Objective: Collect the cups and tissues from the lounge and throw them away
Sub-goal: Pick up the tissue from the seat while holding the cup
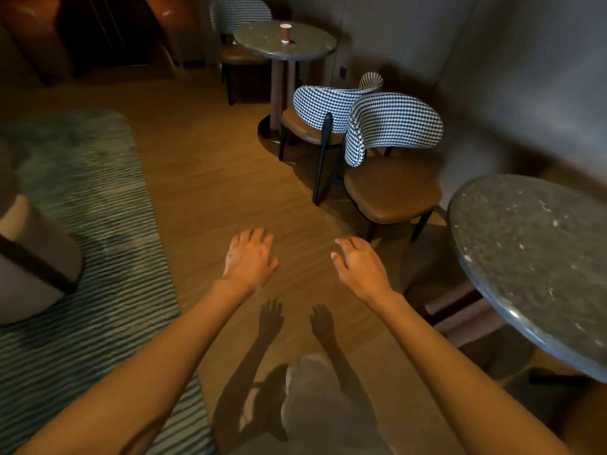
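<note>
Wooden floor (210,178) lies between the person and the far round desk (305,47), where one cup (285,33) stands upright, a little to the left of the middle of the top and well apart from both hands. The cup is dark red-brown with a pale lid or rim; it looks like a paper takeaway cup, probably light and easy to crush. The left hand (250,257) and the right hand (359,266) are stretched forward over the floor, palms down, and each grip is loose with relaxed fingers and has hold of nothing; I judge they are free because the collecting is not yet begun. Checked chairs (391,126) stand between the near desk (532,257) and the far one. No tissues are visible to me.
</note>
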`<state>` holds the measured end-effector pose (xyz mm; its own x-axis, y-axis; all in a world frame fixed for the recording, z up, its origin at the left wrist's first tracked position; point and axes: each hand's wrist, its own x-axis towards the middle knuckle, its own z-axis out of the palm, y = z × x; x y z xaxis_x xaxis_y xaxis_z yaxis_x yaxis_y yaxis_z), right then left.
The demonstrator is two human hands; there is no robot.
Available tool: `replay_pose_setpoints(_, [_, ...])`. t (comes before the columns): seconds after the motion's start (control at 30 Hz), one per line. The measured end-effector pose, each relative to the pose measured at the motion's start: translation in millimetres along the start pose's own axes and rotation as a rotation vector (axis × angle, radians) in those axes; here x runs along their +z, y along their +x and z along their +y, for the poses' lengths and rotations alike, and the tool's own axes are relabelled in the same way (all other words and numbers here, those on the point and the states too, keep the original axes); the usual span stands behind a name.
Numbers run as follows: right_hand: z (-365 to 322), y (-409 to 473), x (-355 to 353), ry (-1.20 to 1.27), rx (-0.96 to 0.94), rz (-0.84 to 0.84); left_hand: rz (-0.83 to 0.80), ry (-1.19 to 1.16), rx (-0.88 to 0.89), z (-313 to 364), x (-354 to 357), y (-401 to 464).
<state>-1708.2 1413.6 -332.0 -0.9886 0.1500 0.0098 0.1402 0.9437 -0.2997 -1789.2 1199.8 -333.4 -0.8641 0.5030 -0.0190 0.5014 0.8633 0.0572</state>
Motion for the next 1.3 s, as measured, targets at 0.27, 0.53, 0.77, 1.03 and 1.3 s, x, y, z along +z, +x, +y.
replay_pose_setpoints(0.27, [37.3, 169.3, -12.3, 0.035, -0.041, -0.059, 0.009, 0.000, -0.064, -21.5, -11.8, 157.2])
replay_pose_setpoints(0.53, [46.0, 350.9, 15.4, 0.072, -0.118, 0.005, 0.022, 0.032, -0.064, -81.3, -4.7, 323.2])
replay_pose_setpoints(0.77, [28.3, 534.7, 11.0, 0.059, -0.095, 0.065, 0.026, 0.031, -0.070, -158.0, -22.5, 491.2])
replay_pose_setpoints(1.03, [37.3, 689.7, 24.5, 0.033, -0.083, 0.036, 0.001, 0.005, -0.065, -204.1, -18.8, 640.6])
replay_pose_setpoints(1.3, [61.0, 880.3, 26.0, 0.065, -0.094, 0.060, -0.019, -0.009, -0.156, -266.1, -16.3, 813.5])
